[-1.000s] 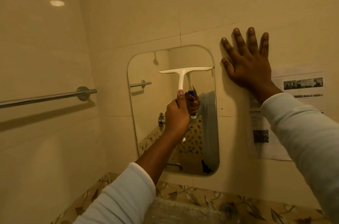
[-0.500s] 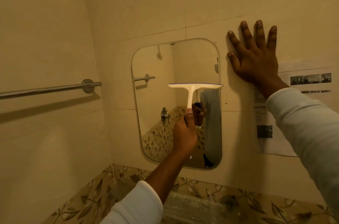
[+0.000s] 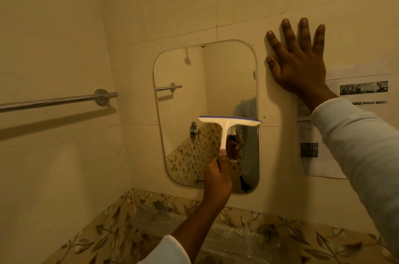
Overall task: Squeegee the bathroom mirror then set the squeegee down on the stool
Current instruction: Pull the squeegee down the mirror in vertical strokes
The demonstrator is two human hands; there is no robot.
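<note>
left hand (image 3: 217,179) grips squeegee (image 3: 229,122) on mirror (image 3: 183,112) | right hand (image 3: 299,62) flat, fingers spread, on wall (image 3: 269,4)

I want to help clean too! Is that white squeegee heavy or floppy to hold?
Probably light: the left hand grips the squeegee by the handle's end alone. It looks like stiff plastic, since the wide head sits level. The blue blade edge is likely softer rubber.

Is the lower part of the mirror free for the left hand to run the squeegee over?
Probably yes. The left hand grips the squeegee, blade across the mirror at mid-height; nothing covers the glass below. The right hand rests flat on the wall beside it.
</note>
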